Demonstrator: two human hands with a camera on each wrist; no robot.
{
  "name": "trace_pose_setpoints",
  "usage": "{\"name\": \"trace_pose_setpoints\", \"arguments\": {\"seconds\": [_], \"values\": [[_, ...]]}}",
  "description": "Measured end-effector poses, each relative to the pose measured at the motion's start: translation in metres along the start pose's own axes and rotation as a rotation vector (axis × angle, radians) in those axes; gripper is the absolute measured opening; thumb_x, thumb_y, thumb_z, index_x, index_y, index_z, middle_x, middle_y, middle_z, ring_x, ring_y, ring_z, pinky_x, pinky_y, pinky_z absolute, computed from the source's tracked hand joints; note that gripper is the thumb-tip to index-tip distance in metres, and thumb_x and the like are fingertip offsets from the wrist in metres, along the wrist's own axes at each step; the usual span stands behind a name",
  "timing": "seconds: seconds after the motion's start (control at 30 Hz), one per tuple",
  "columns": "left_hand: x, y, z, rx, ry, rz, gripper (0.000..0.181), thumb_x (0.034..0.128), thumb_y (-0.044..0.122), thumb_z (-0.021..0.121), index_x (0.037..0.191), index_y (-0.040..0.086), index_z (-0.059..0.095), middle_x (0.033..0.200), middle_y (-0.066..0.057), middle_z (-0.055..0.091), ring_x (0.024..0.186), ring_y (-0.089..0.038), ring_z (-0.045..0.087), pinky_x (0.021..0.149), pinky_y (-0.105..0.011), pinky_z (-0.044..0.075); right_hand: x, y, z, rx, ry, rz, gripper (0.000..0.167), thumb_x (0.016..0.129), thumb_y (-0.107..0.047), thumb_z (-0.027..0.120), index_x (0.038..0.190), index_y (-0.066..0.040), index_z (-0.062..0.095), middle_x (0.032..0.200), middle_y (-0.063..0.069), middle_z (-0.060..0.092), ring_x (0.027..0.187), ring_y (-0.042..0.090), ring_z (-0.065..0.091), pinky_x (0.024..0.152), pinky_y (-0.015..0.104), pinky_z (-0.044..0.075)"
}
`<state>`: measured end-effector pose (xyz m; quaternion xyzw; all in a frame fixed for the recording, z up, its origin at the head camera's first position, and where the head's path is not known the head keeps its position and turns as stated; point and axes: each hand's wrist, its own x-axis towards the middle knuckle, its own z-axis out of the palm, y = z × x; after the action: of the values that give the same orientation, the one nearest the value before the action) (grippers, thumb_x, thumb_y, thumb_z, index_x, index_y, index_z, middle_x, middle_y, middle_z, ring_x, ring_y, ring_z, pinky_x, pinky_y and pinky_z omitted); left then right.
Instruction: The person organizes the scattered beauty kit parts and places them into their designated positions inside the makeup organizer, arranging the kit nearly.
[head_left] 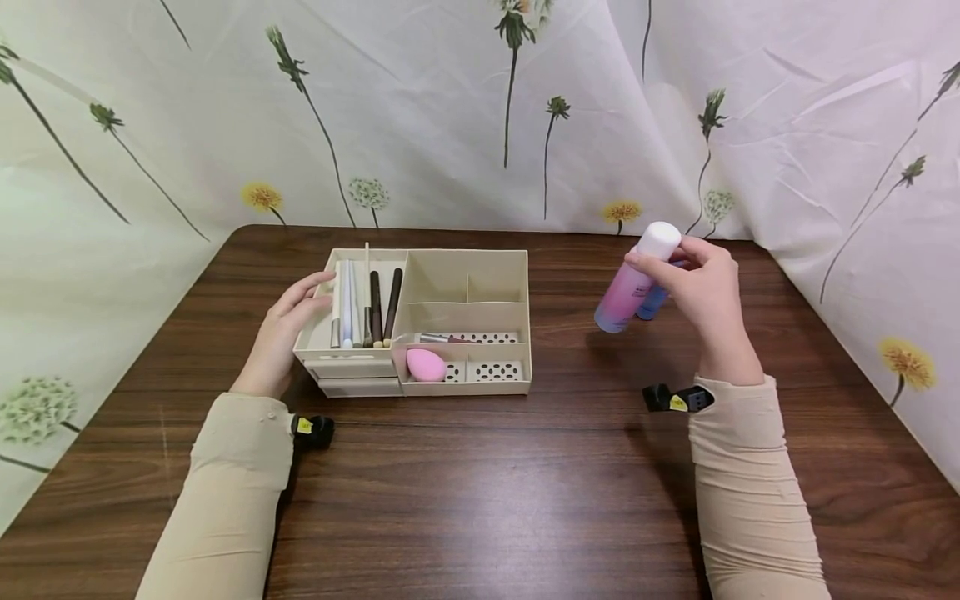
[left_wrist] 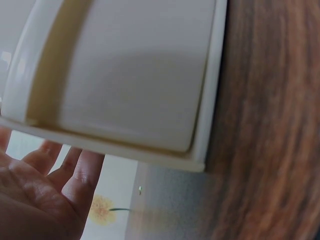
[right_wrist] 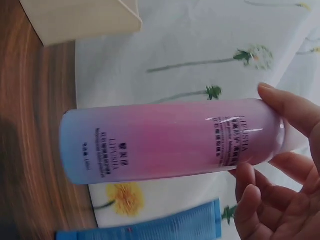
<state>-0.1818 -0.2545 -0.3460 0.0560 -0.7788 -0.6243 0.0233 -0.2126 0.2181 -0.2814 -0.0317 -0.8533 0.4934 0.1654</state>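
In the head view my right hand (head_left: 708, 287) pinches a pink-to-blue bottle (head_left: 628, 292) with a white cap (head_left: 661, 240), near the cap end. The bottle is tilted, its blue base pointing down and left. Its printed label faces the right wrist camera, where the thumb and fingers hold the upper end. Partly hidden behind it is a blue tube (right_wrist: 165, 225). My left hand (head_left: 279, 337) touches the left side of a cream organizer (head_left: 517, 387); in the left wrist view the fingers (left_wrist: 82, 175) lie extended along its wall.
Makeup brushes (head_left: 377, 308) stand in the organizer's left compartment. A pink makeup sponge (head_left: 426, 365) sits in a front compartment, and a slim silver-and-dark item (head_left: 442, 338) lies behind it. Small drawers (head_left: 356, 377) are at lower left. A flowered cloth (head_left: 450, 117) hangs behind the wooden table (head_left: 480, 500).
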Motion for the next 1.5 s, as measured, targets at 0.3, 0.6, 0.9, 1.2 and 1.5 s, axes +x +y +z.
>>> {"name": "trace_pose_setpoints", "arguments": {"seconds": [0.3,0.6,0.9,1.2,1.5], "values": [[-0.001,-0.001,0.000,-0.004,0.004,0.000,0.046,0.0995,0.042,0.055,0.144,0.032,0.051,0.164,-0.005,0.026,0.145,-0.018,0.025,0.120,-0.043,0.020,-0.008,-0.006,0.027,0.202,0.031,-0.098,0.016,0.078,-0.030,0.084,0.086,-0.022,0.071,0.071,-0.016,0.061,0.063,0.005,0.051,0.055,0.019,0.045],[0.001,-0.004,0.001,-0.004,0.008,0.011,0.045,0.0996,0.040,0.055,0.143,0.033,0.052,0.164,-0.004,0.025,0.148,-0.017,0.022,0.122,-0.043,0.016,-0.013,-0.013,0.049,0.361,0.101,-0.198,0.017,0.079,-0.020,0.084,0.091,-0.018,0.072,0.064,-0.011,0.056,0.055,0.005,0.048,0.049,0.018,0.044],[0.001,-0.004,0.001,0.006,0.009,0.014,0.046,0.0997,0.040,0.055,0.145,0.032,0.051,0.164,-0.005,0.024,0.148,-0.021,0.021,0.122,-0.047,0.015,-0.011,-0.035,0.054,0.483,0.060,-0.215,0.016,0.078,-0.016,0.083,0.089,-0.019,0.073,0.064,-0.009,0.057,0.056,0.006,0.050,0.050,0.018,0.046],[-0.002,-0.001,0.001,0.014,0.016,-0.001,0.045,0.0998,0.043,0.054,0.144,0.034,0.051,0.162,-0.007,0.028,0.141,-0.018,0.030,0.116,-0.039,0.025,-0.003,-0.060,0.072,0.414,-0.057,-0.293,0.018,0.080,-0.018,0.083,0.095,-0.013,0.074,0.071,-0.010,0.060,0.057,0.005,0.050,0.053,0.020,0.045],[-0.001,-0.001,0.000,0.008,0.011,-0.002,0.045,0.1004,0.036,0.054,0.145,0.032,0.050,0.163,-0.004,0.027,0.145,-0.017,0.026,0.120,-0.040,0.021,0.006,-0.071,0.095,0.230,-0.135,-0.298,0.035,0.080,-0.030,0.084,0.105,-0.008,0.071,0.078,-0.005,0.057,0.063,0.010,0.046,0.057,0.022,0.042]]}}
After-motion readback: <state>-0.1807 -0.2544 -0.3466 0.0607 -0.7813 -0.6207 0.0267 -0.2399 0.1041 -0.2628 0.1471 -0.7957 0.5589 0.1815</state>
